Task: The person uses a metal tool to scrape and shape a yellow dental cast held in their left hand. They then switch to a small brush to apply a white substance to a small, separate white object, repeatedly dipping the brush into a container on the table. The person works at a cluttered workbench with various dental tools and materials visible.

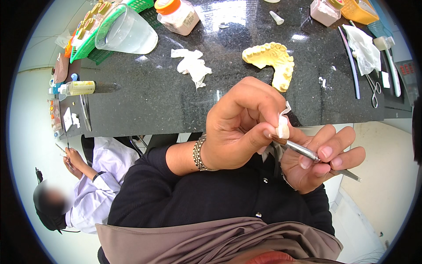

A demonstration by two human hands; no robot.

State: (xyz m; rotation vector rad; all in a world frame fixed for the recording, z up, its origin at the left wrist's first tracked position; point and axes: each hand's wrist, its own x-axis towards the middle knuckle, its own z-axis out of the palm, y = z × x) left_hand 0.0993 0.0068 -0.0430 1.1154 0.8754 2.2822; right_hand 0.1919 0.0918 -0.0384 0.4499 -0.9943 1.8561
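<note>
My left hand [239,125], with a metal-band watch on its wrist, pinches a small tooth-shaped crown [282,131] between thumb and fingertips. A thin white strip [285,108] sticks up from it. My right hand [327,154] grips a slim brush [302,150] with a silver ferrule, its brownish tip against or just beside the crown; exact contact is hard to make out. The handle's far end pokes out past my right fingers. Beyond my hands, a yellow dental cast [269,57] shaped like a partial arch lies on the black countertop [145,103].
A crumpled white tissue [192,66] lies left of the cast. Further left stand a clear cup of liquid [127,33], an orange-lidded jar [178,17] and a bottle [79,87]. Scissor-handled forceps [374,92] lie right. A co-worker [99,176] sits at left.
</note>
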